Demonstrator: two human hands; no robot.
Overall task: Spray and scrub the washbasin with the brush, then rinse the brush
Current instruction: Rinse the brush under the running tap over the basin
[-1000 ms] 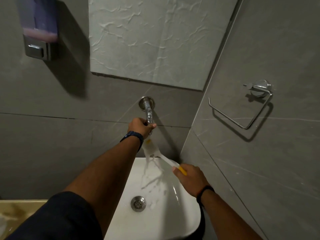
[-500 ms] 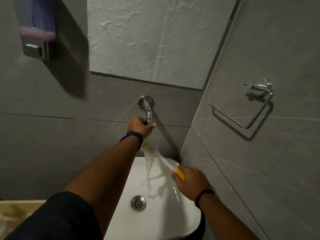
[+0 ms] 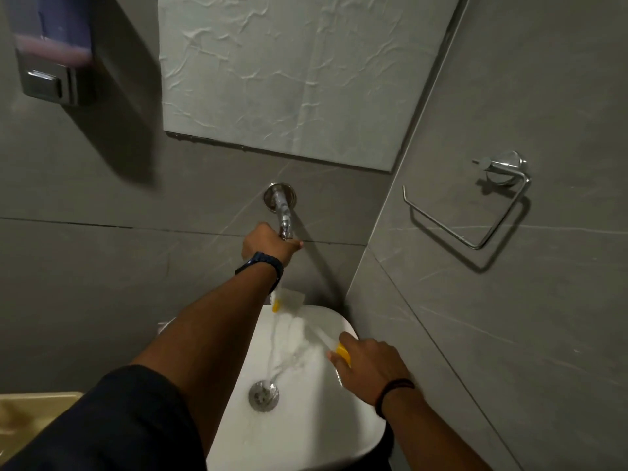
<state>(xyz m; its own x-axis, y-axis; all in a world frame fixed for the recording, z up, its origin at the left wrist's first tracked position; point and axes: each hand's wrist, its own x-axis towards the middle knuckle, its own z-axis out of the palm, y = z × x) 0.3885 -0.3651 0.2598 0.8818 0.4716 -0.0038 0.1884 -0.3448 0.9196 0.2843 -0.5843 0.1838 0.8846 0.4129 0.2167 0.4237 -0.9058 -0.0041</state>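
At the far left I see a wall-mounted soap dispenser (image 3: 51, 59) high on the grey tiled wall, blurred, and a yellowish surface (image 3: 37, 413) in the lower corner, half hidden by my dark sleeve (image 3: 112, 423). Moving across, my left forearm reaches up over the washbasin (image 3: 356, 433), a dark watch strap (image 3: 263, 263) around the wrist. My left hand (image 3: 268, 244) is curled around the lower end of the chrome wall tap (image 3: 282, 212), fingers wrapped on it. Above the tap hangs a pale textured panel (image 3: 289, 73). Water (image 3: 275, 338) runs down from below that hand into the white basin and toward the metal drain (image 3: 263, 396). The brush (image 3: 289, 300) sits under the stream, over the back rim of the basin: its whitish head with a yellow patch is just below my left wrist, and its handle slants down to the right. My right hand (image 3: 370, 372) is closed around the handle's yellow end, a dark band (image 3: 394, 390) on that wrist. Further right, on the side wall, a chrome towel ring (image 3: 475, 212) hangs bare.
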